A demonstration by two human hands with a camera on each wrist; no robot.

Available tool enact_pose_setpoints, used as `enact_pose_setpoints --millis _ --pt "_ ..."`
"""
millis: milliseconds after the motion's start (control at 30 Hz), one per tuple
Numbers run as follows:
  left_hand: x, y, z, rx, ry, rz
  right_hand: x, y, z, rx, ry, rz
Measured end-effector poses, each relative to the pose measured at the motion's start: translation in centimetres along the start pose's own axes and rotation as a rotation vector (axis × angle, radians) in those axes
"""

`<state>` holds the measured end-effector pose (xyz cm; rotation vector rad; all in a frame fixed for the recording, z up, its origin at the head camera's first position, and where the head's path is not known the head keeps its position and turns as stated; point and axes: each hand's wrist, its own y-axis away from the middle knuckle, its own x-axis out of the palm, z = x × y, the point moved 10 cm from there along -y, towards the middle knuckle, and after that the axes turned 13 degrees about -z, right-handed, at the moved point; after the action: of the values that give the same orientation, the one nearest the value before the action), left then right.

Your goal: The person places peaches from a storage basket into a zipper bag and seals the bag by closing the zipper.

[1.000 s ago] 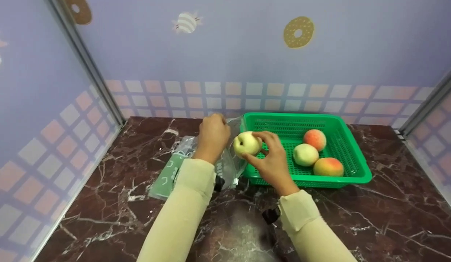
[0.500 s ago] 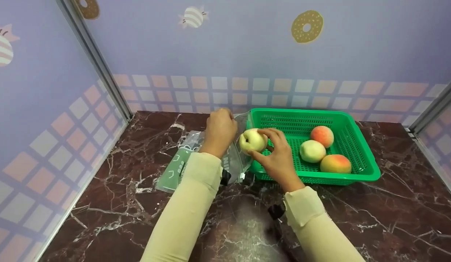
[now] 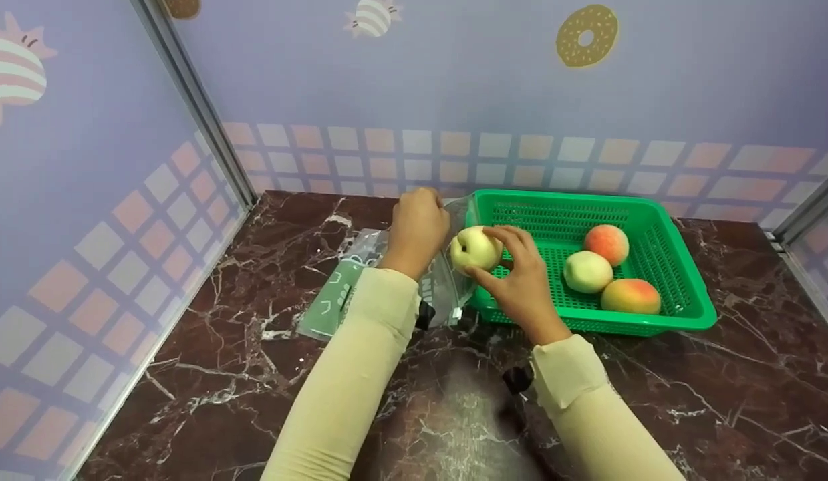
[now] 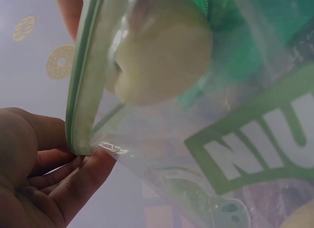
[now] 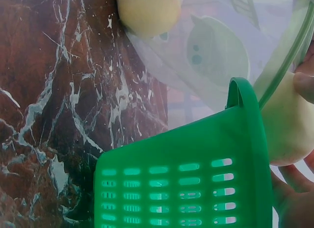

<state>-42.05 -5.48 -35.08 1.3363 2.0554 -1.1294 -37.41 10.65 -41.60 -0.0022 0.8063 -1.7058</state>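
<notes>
My left hand [image 3: 420, 224] pinches the rim of a clear zip bag [image 4: 167, 139] with green print, thumb against fingers in the left wrist view. At the bag's mouth, my right hand [image 3: 520, 280] grips a pale yellow peach [image 3: 476, 250] between thumb and fingers, its dark stem dent facing left. Through the bag's film, this peach shows in the left wrist view. Another yellow fruit [image 5: 149, 12] sits low in the bag in the right wrist view. To the right stands a green basket [image 3: 694, 294] holding a red-orange peach [image 3: 607, 244], a pale peach [image 3: 587, 272] and an orange-yellow fruit [image 3: 631, 296].
Left of the bag, a flat green-printed clear packet [image 3: 333, 300] lies on the dark marbled table [image 3: 206, 361], partly hidden by my left sleeve. Patterned wall panels [image 3: 454, 80] rise behind and at both sides. The basket's left wall is close beside my right hand.
The whole head view has shifted, so everything appears farther right and higher. Both hands keep their holds, and the peach stays at the bag's mouth with hardly any movement against the basket.
</notes>
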Motion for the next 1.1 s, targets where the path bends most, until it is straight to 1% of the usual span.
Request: enact_pose_setpoints --millis 300,500,633,767,900,1100 --pt "0.4 0.2 0.1 -0.011 -0.014 0.034 0.5 0.0 0.2 -0.014 0.011 0.038" --pt "0.1 0.2 -0.1 0.003 -0.038 0.025 0.8 -0.1 0.3 -0.031 0.034 0.064" --pt "0.1 0.2 -0.1 -0.013 -0.038 0.036 1.1 -0.2 0.3 -0.037 0.066 0.081" --pt "0.3 0.3 0.1 -0.031 -0.038 0.065 1.3 -0.1 0.4 -0.034 0.078 0.093" --pt "0.4 0.4 0.2 -0.029 -0.046 0.077 1.1 0.1 0.1 -0.039 0.091 0.093" --pt "0.3 0.4 0.0 -0.004 -0.028 0.062 0.3 0.1 -0.4 -0.047 0.1 0.072"
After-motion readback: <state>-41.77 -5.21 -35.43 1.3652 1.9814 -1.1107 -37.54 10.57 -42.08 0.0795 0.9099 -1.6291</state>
